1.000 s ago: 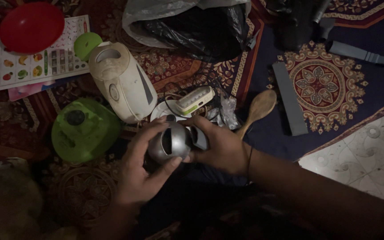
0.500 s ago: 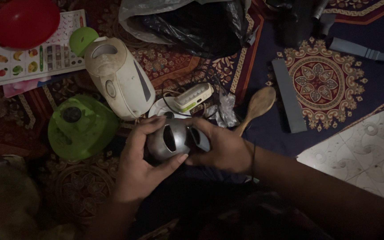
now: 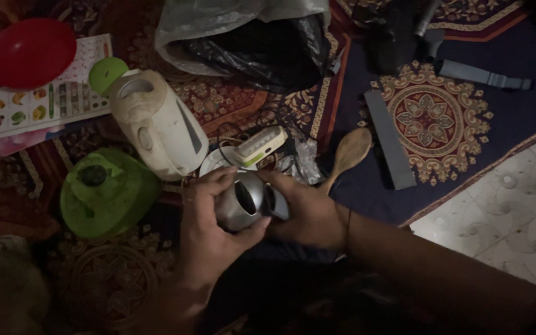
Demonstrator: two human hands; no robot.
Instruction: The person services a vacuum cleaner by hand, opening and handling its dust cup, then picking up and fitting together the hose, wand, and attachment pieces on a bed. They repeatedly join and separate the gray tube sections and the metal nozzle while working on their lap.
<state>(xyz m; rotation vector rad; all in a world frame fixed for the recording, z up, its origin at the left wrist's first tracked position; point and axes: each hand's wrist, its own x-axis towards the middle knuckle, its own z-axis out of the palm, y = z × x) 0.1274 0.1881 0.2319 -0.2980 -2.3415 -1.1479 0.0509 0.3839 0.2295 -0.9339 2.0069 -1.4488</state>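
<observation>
A small rounded silver object (image 3: 242, 205) with dark oval openings sits between both my hands, low in the middle of the head view. My left hand (image 3: 209, 232) cups it from the left and below, thumb under it. My right hand (image 3: 305, 214) grips its right side, fingers curled over the top. Just behind it lie a white plate (image 3: 213, 162) and a small white and green device (image 3: 259, 146).
A cream electric kettle (image 3: 156, 127) lies tilted at the left, beside a green lid (image 3: 105, 192). A red bowl (image 3: 29, 53) rests on a picture chart (image 3: 38, 105). A wooden spoon (image 3: 345, 155), grey bars (image 3: 389, 139), a black plastic bag (image 3: 249, 43) and patterned rugs surround them; tiled floor (image 3: 510, 217) at right.
The view has shifted slightly, so things sit a little lower in the frame. Both hands still hold the silver object, turned slightly between the fingers.
</observation>
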